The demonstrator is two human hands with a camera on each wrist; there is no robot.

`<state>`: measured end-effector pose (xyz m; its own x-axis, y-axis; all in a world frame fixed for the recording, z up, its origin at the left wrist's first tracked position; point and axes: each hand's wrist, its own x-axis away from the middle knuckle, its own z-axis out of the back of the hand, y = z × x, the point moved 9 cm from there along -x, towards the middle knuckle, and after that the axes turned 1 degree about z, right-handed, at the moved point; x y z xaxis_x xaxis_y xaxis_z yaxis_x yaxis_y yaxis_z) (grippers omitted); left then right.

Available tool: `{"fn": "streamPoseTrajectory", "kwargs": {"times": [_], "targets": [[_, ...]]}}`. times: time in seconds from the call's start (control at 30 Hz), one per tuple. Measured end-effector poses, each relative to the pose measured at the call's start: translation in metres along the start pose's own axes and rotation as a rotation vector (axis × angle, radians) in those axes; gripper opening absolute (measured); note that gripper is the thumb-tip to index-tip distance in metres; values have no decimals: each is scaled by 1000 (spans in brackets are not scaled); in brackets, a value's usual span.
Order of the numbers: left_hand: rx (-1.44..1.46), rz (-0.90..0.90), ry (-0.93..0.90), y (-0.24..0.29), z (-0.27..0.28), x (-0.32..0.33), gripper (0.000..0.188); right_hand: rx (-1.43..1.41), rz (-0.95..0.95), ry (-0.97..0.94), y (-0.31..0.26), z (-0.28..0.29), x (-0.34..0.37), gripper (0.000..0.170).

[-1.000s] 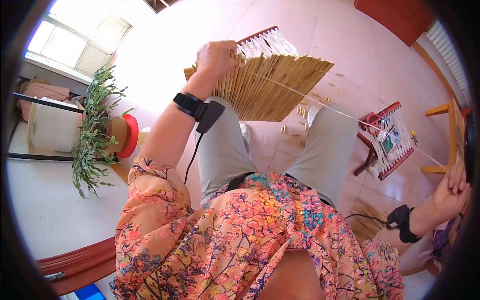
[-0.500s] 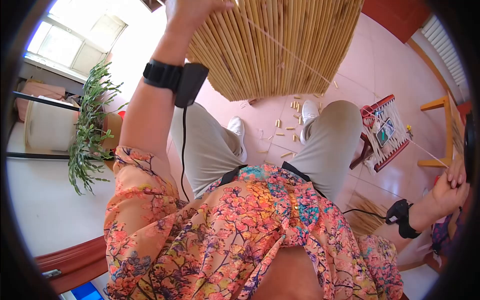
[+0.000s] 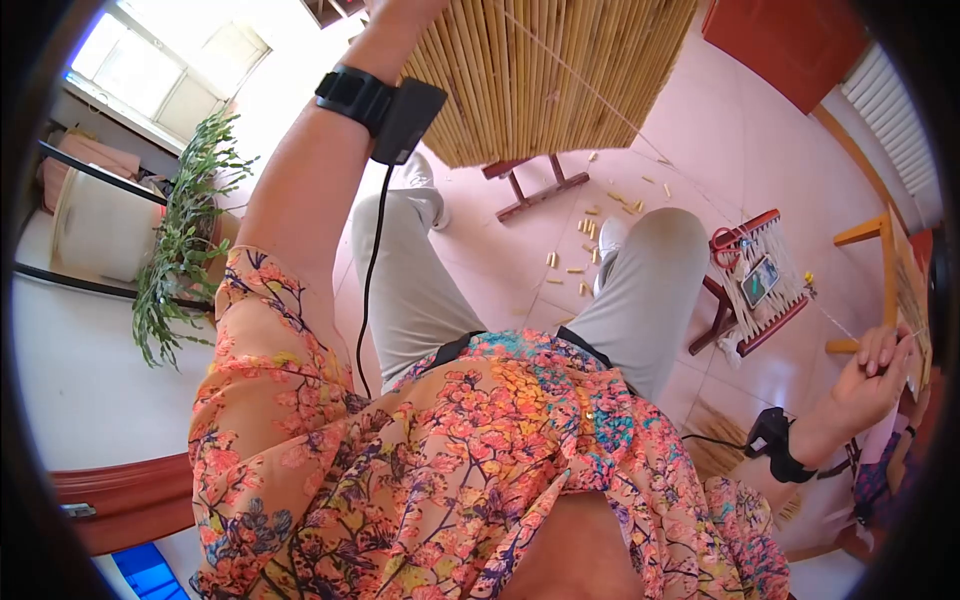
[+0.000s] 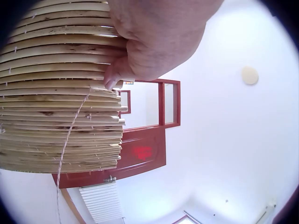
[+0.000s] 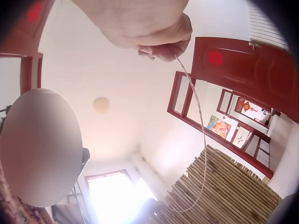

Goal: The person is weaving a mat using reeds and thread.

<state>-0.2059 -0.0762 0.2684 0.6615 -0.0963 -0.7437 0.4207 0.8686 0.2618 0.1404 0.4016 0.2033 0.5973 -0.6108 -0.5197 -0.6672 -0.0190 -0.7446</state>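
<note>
A mat of thin tan stalks (image 3: pixel 560 85) stands tilted at the top of the head view. My left hand (image 3: pixel 402 18), partly cut off by the frame, is at its left edge; in the left wrist view the hand (image 4: pixel 161 37) grips the ends of the stalks (image 4: pixel 60 70). A thin pale cord (image 4: pixel 70 126) leaves the mat near those fingers and crosses in front of it. Far to the right, my right hand (image 3: pixel 870 385) pinches the cord, its fingers curled; the right wrist view shows the cord (image 5: pixel 198 102) hanging slack from that hand (image 5: pixel 145 23).
Red legs (image 3: pixel 545 190) stand under the mat. Short cut stalk pieces (image 3: pixel 587 228) litter the floor. A corded stool (image 3: pixel 770 265) at right carries red-handled scissors (image 3: pixel 727 247) and a phone (image 3: pixel 760 281). A potted plant (image 3: pixel 190 240) is at left, a wooden frame (image 3: pixel 890 250) at far right.
The mat appears larger and higher in view than at first, and the left hand has moved up to the frame's top edge. The right hand has shifted slightly left, and red legs show beneath the mat.
</note>
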Motion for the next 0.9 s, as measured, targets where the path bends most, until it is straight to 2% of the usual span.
{"fn": "streamPoseTrajectory", "kwargs": {"times": [0.07,0.17,0.2,0.27,0.3,0.33,0.4,0.53,0.63,0.67,0.7,0.73,0.8,0.83,0.9], "targets": [[-68,-36,43,9,0,-1,36,-5,-8,28,3,0,7,23],[-25,21,-83,20,3,1,32,3,-17,59,11,-8,14,22],[-30,18,-65,23,7,1,32,23,-24,68,13,-10,15,21],[60,-62,-106,36,2,0,33,5,-25,43,15,-9,13,21],[-138,-15,-225,38,-4,-4,41,1,-43,25,17,-8,12,21],[-139,-19,-217,34,-6,-7,41,-5,-36,25,16,-7,11,21],[-152,-184,-177,39,-15,-9,39,7,-68,89,14,5,11,21],[-191,-161,-329,39,-27,-14,45,-117,-95,56,7,42,19,22],[-183,-166,-274,32,-28,-17,48,-184,-138,122,-7,64,35,20],[-169,-155,-278,28,-28,-18,49,-190,-106,68,-21,55,39,19],[-134,-81,-367,15,-35,-20,60,-194,-80,13,-33,44,41,18],[-135,-81,-372,10,-38,-21,60,-193,-84,15,-42,36,42,18],[-90,-83,-284,2,-38,-25,52,-243,-37,-152,-63,1,42,15],[-91,-83,-283,-1,-40,-27,52,-245,-36,-152,-69,-6,43,15],[-174,-80,-248,-8,-41,-29,54,-114,143,-266,-93,-30,49,20]]}}
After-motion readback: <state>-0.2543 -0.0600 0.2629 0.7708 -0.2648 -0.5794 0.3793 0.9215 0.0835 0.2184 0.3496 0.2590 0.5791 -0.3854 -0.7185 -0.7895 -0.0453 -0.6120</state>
